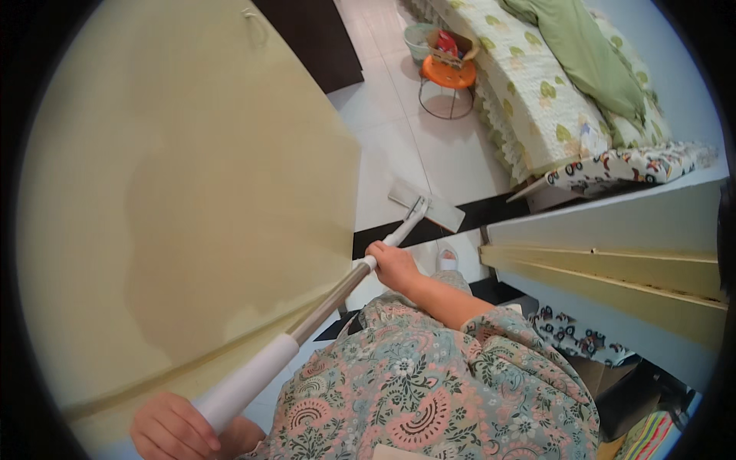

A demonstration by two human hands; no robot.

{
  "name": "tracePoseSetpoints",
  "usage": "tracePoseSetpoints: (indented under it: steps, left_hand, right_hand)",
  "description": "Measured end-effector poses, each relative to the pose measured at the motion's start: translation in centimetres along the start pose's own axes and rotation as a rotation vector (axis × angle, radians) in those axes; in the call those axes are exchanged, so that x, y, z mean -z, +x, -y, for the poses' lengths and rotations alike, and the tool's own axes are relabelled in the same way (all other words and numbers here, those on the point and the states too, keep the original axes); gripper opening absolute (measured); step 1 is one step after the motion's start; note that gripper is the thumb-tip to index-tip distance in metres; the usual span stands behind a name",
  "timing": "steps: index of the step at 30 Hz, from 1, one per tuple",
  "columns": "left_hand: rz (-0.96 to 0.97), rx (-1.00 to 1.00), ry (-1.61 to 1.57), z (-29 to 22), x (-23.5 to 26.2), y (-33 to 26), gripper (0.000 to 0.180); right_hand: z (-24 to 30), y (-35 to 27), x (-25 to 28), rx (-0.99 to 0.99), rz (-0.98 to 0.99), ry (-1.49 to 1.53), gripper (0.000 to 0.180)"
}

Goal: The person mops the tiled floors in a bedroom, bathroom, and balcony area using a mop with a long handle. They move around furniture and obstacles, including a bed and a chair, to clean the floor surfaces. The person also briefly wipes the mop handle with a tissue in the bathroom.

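Note:
A flat mop [317, 310] with a white and steel handle slants from the lower left up to the middle. My left hand [175, 429] is closed round the white grip near its top end. Farther down the pole, my right hand [394, 267] wraps the handle just below the steel section. The mop's flat rectangular head [443, 213] lies on the pale floor tiles beside a black strip in the doorway. My foot in a white slipper [448, 259] shows close to the mop head.
A cream door [230, 176] stands on the left, and a door frame [606, 261] on the right. Beyond are a bed [529, 92] with leaf-patterned cover, an orange stool [449, 73] carrying a cardboard box, a pale bucket [416, 38] and a dark cabinet [318, 38].

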State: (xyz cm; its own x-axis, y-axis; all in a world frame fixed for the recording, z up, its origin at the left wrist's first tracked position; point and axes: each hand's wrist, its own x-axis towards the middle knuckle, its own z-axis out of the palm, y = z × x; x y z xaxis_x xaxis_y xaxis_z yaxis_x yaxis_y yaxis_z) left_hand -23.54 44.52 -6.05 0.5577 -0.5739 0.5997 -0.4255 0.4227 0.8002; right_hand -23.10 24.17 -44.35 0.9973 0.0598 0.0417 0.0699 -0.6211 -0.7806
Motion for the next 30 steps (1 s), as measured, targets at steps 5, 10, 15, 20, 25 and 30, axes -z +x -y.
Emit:
tracePoseSetpoints:
  steps: [5,10,15,20,25,30]
  left_hand:
    - [-0.284,-0.095,0.05,-4.8,-0.2,-4.1,0.025]
    - [-0.522,-0.029,0.27,-1.0,-4.2,-4.0,0.021]
    - [-0.792,0.056,0.518,8.5,-6.9,1.4,0.022]
    - [-0.735,0.156,0.405,5.2,-7.9,3.5,0.02]
    - [-0.687,0.098,0.392,3.9,-9.6,5.6,0.018]
    - [-0.724,-0.043,0.408,5.2,-11.8,7.8,0.018]
  right_hand:
    - [3.0,1.4,1.7,0.253,0.162,-0.019,0.019]
    - [-0.6,7.6,2.4,0.364,0.244,-0.076,0.017]
    - [-6.7,14.6,3.8,0.284,0.388,-0.152,0.021]
    - [-6.0,13.6,3.7,0.318,0.497,-0.084,0.017]
    - [-5.4,11.0,6.7,0.39,0.516,0.001,0.016]
    - [-6.6,13.6,10.7,0.447,0.463,0.016,0.015]
